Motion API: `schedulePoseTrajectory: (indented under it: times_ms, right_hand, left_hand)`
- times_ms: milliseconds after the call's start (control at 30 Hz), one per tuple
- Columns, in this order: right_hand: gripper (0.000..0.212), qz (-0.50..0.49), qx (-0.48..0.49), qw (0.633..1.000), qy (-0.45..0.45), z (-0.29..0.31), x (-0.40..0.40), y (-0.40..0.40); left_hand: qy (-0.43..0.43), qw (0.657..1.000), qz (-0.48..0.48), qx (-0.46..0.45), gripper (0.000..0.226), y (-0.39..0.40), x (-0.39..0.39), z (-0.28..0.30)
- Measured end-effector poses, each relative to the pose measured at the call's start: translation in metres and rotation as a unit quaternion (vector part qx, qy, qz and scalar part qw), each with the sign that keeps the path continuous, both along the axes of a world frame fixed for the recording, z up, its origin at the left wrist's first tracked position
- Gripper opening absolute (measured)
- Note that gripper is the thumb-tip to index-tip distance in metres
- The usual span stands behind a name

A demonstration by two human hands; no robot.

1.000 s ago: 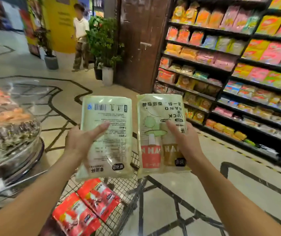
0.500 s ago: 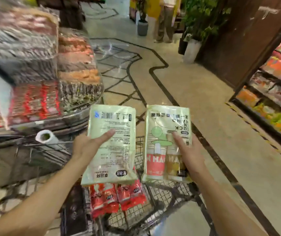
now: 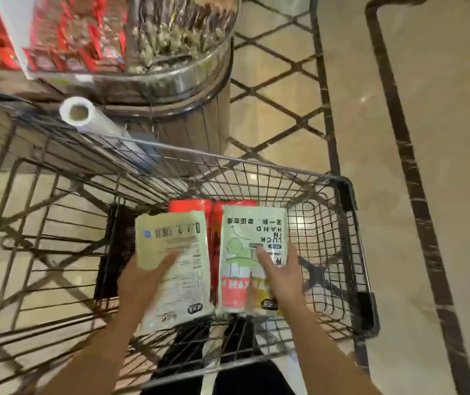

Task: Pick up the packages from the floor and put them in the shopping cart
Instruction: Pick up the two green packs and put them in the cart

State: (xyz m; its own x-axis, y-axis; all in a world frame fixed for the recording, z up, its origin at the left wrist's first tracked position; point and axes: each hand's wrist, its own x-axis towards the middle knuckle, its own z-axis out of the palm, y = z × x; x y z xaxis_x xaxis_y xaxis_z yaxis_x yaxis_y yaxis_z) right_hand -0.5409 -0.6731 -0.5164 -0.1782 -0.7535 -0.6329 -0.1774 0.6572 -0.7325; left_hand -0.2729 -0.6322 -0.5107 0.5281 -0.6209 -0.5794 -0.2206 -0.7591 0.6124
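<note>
I look straight down into a wire shopping cart [image 3: 342, 195]. My left hand [image 3: 142, 280] grips a pale green package [image 3: 182, 252] with its barcode side up. My right hand [image 3: 279, 275] grips a second pale green package [image 3: 245, 232] showing its printed front with red and yellow cups. Both packages are held low inside the cart basket, side by side. Red packages [image 3: 188, 205] lie on the cart bottom beneath them, mostly covered.
A round display stand [image 3: 176, 81] full of wrapped snacks stands just beyond the cart's far rim. A roll of plastic bags [image 3: 78, 112] hangs at its edge. Tiled floor with dark inlay lines [image 3: 416, 166] stretches to the right.
My head has tilted down from the aisle to the cart. Both hands have lowered the two packages from chest height into the cart basket, over the red packages.
</note>
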Motion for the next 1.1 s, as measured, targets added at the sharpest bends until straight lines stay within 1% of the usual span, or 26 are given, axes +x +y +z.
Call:
schedulePoseTrajectory:
  times_ms: [33, 100, 133, 200, 233, 267, 333, 367, 467, 533, 567, 633, 667, 733, 800, 833, 867, 900, 933, 1000, 1033, 1100]
  right_hand:
    - [0.090, 0.002, 0.014, 1.000, -0.003, -0.014, 0.004, 0.003]
    - [0.079, 0.008, 0.032, 0.999, -0.010, -0.042, 0.006, 0.012]
    - [0.074, 0.007, 0.042, 0.999, -0.010, -0.054, 0.007, 0.015]
    - [0.070, 0.006, 0.064, 0.998, -0.003, -0.078, 0.006, 0.022]
    - [0.073, 0.012, 0.075, 0.997, 0.003, -0.090, 0.007, 0.024]
    - [0.078, 0.019, 0.083, 0.996, 0.005, -0.101, 0.008, 0.026]
    - [0.090, 0.036, 0.110, 0.993, 0.010, -0.116, 0.010, 0.028]
    - [0.092, 0.044, 0.119, 0.992, 0.010, -0.125, 0.010, 0.027]
    - [0.093, 0.065, 0.129, 0.989, -0.009, -0.142, 0.009, 0.020]
    - [0.090, 0.084, 0.141, 0.986, -0.013, -0.146, 0.011, 0.014]
    - [0.087, 0.088, 0.152, 0.985, -0.006, -0.150, 0.011, 0.014]
    - [0.078, 0.092, 0.156, 0.983, -0.007, -0.154, 0.011, 0.016]
    - [0.075, 0.096, 0.156, 0.983, -0.010, -0.153, 0.011, 0.016]
    - [0.072, 0.104, 0.164, 0.981, -0.007, -0.149, 0.012, 0.015]
    - [0.066, 0.114, 0.168, 0.979, 0.013, -0.140, 0.013, 0.011]
    - [0.072, 0.121, 0.175, 0.976, 0.031, -0.133, 0.015, 0.009]
    - [0.089, 0.128, 0.181, 0.973, 0.064, -0.125, 0.017, 0.007]
    - [0.108, 0.144, 0.188, 0.964, 0.118, -0.120, 0.018, 0.006]
    - [0.119, 0.167, 0.186, 0.953, 0.169, -0.109, 0.022, 0.005]
    - [0.117, 0.214, 0.131, 0.937, 0.244, -0.080, 0.032, -0.001]
    - [0.114, 0.240, 0.104, 0.927, 0.267, -0.065, 0.038, -0.008]
    - [0.113, 0.304, 0.058, 0.902, 0.302, -0.041, 0.049, -0.029]
  left_hand:
    - [-0.007, 1.000, -0.001, 0.019, 0.055, 0.005, -0.002, -0.016]
    - [-0.001, 0.998, -0.021, 0.058, 0.061, 0.016, -0.005, -0.048]
    - [0.007, 0.997, -0.034, 0.073, 0.069, 0.019, -0.003, -0.066]
    - [0.002, 0.995, -0.042, 0.091, 0.089, 0.022, 0.000, -0.096]
    - [-0.004, 0.995, -0.038, 0.095, 0.095, 0.023, 0.001, -0.107]
    - [-0.005, 0.994, -0.033, 0.101, 0.092, 0.025, 0.002, -0.120]
    - [-0.003, 0.993, -0.033, 0.116, 0.075, 0.027, 0.003, -0.137]
    - [0.000, 0.992, -0.033, 0.122, 0.076, 0.028, 0.003, -0.144]
    - [0.020, 0.989, -0.055, 0.137, 0.098, 0.035, 0.007, -0.164]
    - [0.030, 0.987, -0.044, 0.154, 0.098, 0.031, 0.006, -0.164]
    - [0.038, 0.985, -0.041, 0.161, 0.088, 0.030, 0.006, -0.166]
    - [0.035, 0.982, -0.052, 0.177, 0.057, 0.025, 0.009, -0.165]
    - [0.026, 0.982, -0.055, 0.181, 0.054, 0.023, 0.012, -0.166]
    - [0.014, 0.983, -0.046, 0.178, 0.070, 0.018, 0.017, -0.163]
    - [0.002, 0.985, -0.049, 0.164, 0.079, 0.009, 0.018, -0.149]
    - [-0.009, 0.987, -0.054, 0.151, 0.081, 0.005, 0.017, -0.139]
    - [-0.026, 0.988, -0.063, 0.136, 0.081, -0.001, 0.015, -0.129]
    - [-0.042, 0.988, -0.084, 0.123, 0.079, -0.006, 0.015, -0.119]
    - [-0.060, 0.987, -0.106, 0.108, 0.076, -0.011, 0.014, -0.106]
    - [-0.110, 0.979, -0.159, 0.072, 0.077, -0.023, 0.015, -0.073]
    - [-0.140, 0.969, -0.194, 0.066, 0.077, -0.031, 0.016, -0.057]
    - [-0.199, 0.947, -0.252, 0.033, 0.069, -0.047, 0.019, -0.029]
